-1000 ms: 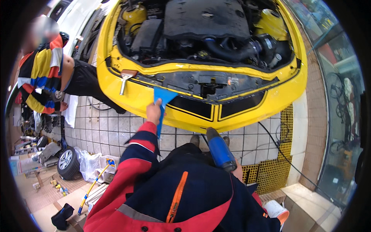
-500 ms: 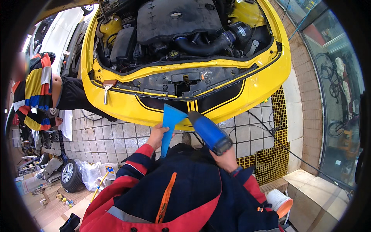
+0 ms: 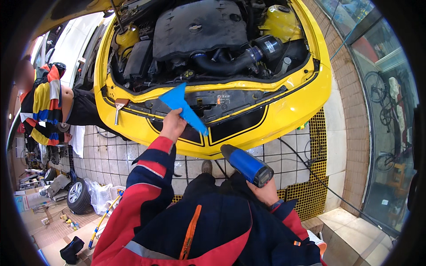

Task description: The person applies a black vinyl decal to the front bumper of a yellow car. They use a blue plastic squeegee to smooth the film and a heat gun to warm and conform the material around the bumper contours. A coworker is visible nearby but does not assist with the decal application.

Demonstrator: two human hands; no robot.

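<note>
My left hand (image 3: 173,125) is closed round the middle of a blue plastic squeegee (image 3: 176,95). Its wide blade points away from me over the dark panel behind the bumper, and its narrow end slants down toward the bumper's centre line. My right hand (image 3: 265,194) grips a blue and black heat gun (image 3: 245,164), its handle mostly hidden by the body and hand. The dark nozzle sits just short of the front edge of the yellow car bumper (image 3: 284,128), apart from it. Black stripe panels (image 3: 239,128) with thin outlines lie across the bumper.
A wide paint brush (image 3: 120,106) lies on the bumper's left. Beyond it sits a person in a striped top (image 3: 44,95). Engine parts (image 3: 199,31) show under the raised hood. A black cable (image 3: 301,162) crosses the floor by yellow grating (image 3: 318,133); a loose wheel (image 3: 79,197) stands left.
My left hand has lifted the squeegee forward over the bumper and tipped it the other way. The heat gun has moved slightly toward me and right, away from the squeegee.
</note>
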